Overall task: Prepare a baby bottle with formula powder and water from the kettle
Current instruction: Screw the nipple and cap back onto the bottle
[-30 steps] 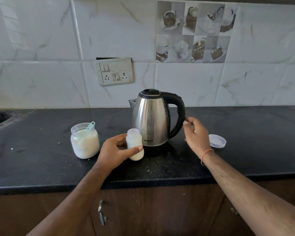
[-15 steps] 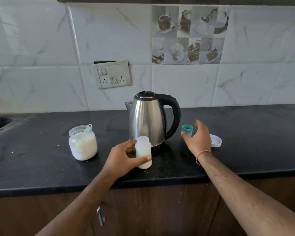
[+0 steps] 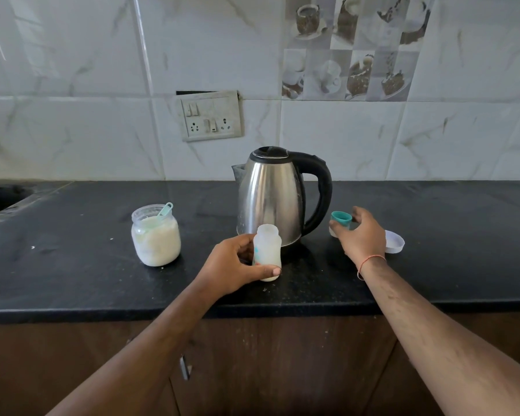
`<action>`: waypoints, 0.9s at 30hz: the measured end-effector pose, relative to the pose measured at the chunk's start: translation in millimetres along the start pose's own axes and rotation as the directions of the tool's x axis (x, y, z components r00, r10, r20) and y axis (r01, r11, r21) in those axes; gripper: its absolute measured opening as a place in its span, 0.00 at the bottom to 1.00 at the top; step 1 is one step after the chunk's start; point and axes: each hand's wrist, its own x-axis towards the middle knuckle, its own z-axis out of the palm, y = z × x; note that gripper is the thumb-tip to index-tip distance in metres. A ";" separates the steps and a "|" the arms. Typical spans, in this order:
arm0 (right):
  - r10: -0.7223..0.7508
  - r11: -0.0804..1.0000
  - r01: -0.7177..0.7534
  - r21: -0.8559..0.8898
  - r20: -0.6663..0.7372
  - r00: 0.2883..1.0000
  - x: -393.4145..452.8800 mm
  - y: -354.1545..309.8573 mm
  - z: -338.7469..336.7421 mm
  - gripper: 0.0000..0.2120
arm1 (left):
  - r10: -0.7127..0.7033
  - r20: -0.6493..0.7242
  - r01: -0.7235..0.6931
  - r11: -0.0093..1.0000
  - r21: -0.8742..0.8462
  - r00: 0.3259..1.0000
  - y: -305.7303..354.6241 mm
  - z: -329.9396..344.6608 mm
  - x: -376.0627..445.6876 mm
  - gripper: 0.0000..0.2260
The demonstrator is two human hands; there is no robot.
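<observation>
Bare forearms, thin orange thread band on right wrist

Single head-worn view looks forward and down, close over the countertop.

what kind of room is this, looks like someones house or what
Most likely a home kitchen: a black stone countertop over wooden cabinets, a tiled wall with coffee-cup picture tiles and a socket plate, and an electric kettle standing on the counter.
</observation>
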 end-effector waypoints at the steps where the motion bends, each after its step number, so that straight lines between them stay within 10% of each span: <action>1: 0.006 0.999 -0.006 0.033 -0.005 1.000 -3.0 -0.1 -0.9 0.35 | 0.001 0.006 -0.001 1.000 0.001 1.000 -0.2 -0.2 0.0 0.46; 12: -0.132 0.933 0.139 0.332 -0.042 0.990 -70.5 -21.9 -10.5 0.26 | -0.003 0.007 0.003 1.000 -0.002 1.000 -2.6 -0.4 1.9 0.41; 27: -0.494 0.869 0.454 0.195 0.324 0.807 -75.3 -71.5 -14.1 0.24 | -0.027 0.020 0.026 1.000 0.015 0.999 -1.4 0.3 1.9 0.40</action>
